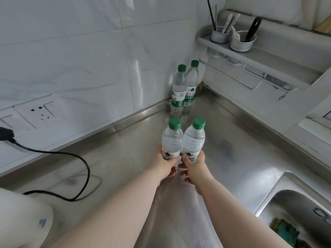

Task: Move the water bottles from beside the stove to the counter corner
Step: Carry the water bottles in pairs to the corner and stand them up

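Two clear water bottles with green caps stand upright side by side in the counter corner, one in front (178, 90) and one behind it to the right (191, 85), close to the tiled wall. My left hand (165, 164) grips the lower body of a third green-capped bottle (172, 139). My right hand (194, 169) grips a fourth bottle (194, 140). Both held bottles are upright and touch each other over the steel counter (232, 140), a short way in front of the corner pair.
A sink (295, 208) with a green scrubber lies at the lower right. A black cable (78, 158) runs from a wall socket (39, 111) across the left counter to a white appliance (23, 217). A wall rack (250, 56) with utensil cups hangs above the corner.
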